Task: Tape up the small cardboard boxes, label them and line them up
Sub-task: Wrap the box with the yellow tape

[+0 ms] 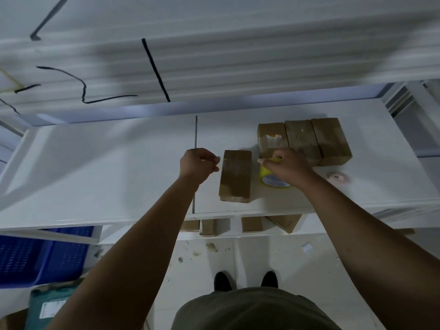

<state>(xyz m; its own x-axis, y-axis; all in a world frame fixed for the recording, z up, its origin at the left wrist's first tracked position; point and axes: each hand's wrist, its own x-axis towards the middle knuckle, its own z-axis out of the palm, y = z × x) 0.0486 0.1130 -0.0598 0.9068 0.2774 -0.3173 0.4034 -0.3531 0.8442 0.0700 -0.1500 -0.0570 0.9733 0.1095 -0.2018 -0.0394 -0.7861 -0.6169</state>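
The boxes [235,175] are plain brown, the tape roll [264,173] yellow, the shelf [95,163] white, the latticed crate [35,256] blue.

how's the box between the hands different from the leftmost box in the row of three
The lone box lies apart, between the left hand and the right hand gripping the tape roll; the leftmost row box sits farther back against its neighbour. The row box's top carries a whitish patch with an orange mark; the lone box's looks plain. Both are small brown cardboard.

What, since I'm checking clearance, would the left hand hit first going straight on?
Probably the lone box; the left hand points right toward it, though depth is unclear.
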